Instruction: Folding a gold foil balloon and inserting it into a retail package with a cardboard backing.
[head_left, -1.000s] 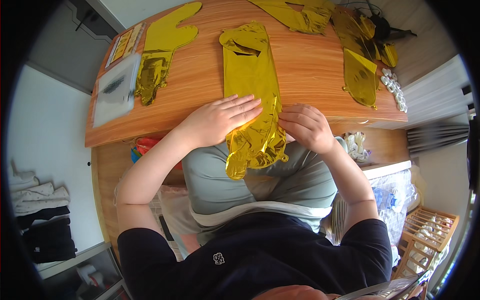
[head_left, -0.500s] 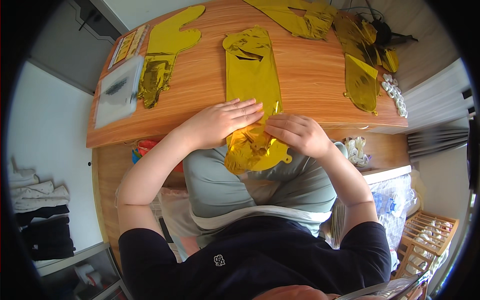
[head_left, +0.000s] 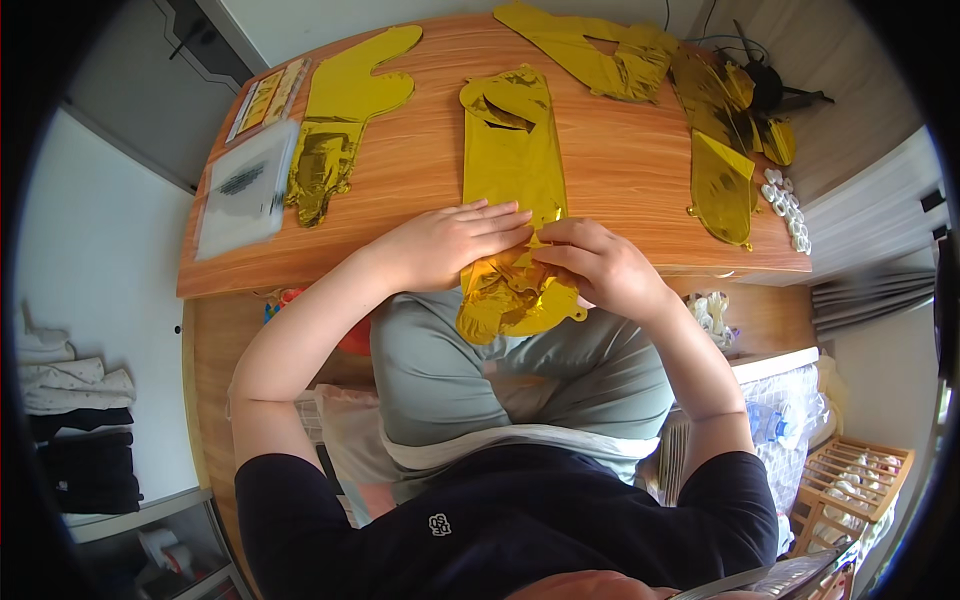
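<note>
Across the wood-grain tabletop (head_left: 430, 150), gold foil pieces lie spread, the largest central and reaching past the near edge. This long foil piece (head_left: 515, 175) lies flat toward the far edge, but its crumpled end hangs over the near edge above the grey-green trousers (head_left: 430, 365); should the pressure on it ease, its overhanging weight could draw it off into the lap. Near the far left corner, a curved foil piece (head_left: 340, 110) rests well apart from it. Along the far edge lies a pointed foil piece (head_left: 570, 45), and toward the right edge a rounded foil piece (head_left: 722, 185). By the left edge is a clear plastic pack (head_left: 240, 190). The left hand (head_left: 445, 245), fingers side by side, presses flat on the foil at the near edge. The right hand (head_left: 605, 265) curls its fingers over the foil's right side; whether they pinch the film cannot be told, the thumb being largely hidden. A sharp pull against the left hand's pressure could crease or tear the thin film. Smallest, white rings (head_left: 785, 205) lie beside the right edge, where a sweeping forearm might scatter them.
</note>
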